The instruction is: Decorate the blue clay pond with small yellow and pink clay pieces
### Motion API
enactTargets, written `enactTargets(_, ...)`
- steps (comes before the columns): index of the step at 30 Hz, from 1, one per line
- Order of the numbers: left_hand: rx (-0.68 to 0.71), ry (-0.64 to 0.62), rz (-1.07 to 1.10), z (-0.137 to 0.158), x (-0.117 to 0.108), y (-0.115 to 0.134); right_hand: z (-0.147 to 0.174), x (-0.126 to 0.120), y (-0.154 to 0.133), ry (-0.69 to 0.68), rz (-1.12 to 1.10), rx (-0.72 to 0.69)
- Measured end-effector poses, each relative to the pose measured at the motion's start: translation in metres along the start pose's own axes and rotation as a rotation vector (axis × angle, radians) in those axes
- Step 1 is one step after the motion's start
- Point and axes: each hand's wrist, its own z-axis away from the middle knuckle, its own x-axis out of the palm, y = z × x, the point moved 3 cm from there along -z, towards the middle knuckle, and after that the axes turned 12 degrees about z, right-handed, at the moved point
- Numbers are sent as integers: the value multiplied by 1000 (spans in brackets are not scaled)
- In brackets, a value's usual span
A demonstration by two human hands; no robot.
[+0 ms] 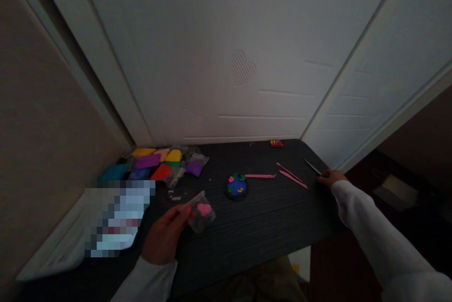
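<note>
My left hand [165,231] pinches the edge of a small clear zip bag [202,222], which has a lump of pink clay [204,209] inside. At the table's right edge, my right hand [332,178] has its fingers closed on the near end of a thin pointed metal tool [311,166]; its handle is hidden, so its kind is unclear. Between the hands lies a round clay piece [236,187], blue with a dark rim and green, pink and yellow bits. Pink tweezers [260,176] lie beside it, and two pink modelling tools [292,178] are farther right.
Several bags of coloured clay [148,161] are heaped at the back left. Nearer me is a pale packet [123,222], blurred out. A small colourful piece [276,143] sits by the white panel [212,57] behind the dark table [254,226].
</note>
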Motion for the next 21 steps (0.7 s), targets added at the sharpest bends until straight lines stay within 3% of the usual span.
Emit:
enactTargets(5, 23, -23, -56, -3, -4, -6, 9, -7, -7, -44, 85, -48)
enactTargets(8, 35, -86, -142, -6, -8, -11, 5, -25, -39, -21, 113, -184)
enactTargets(11, 59, -133, -216, -6, -8, -12, -7, -45, -106, -11, 122, -385)
enactTargets(16, -22, -163, -316, 0, -4, -8, -18, -63, -260, -14, 123, -736)
enactTargets(19, -43, -175, -286, 3, -3, -8, -13, -63, -337, -13, 136, -863)
enactTargets(21, -46, -176, -288, 4, -4, -8, -8, -59, -371, -14, 150, -916)
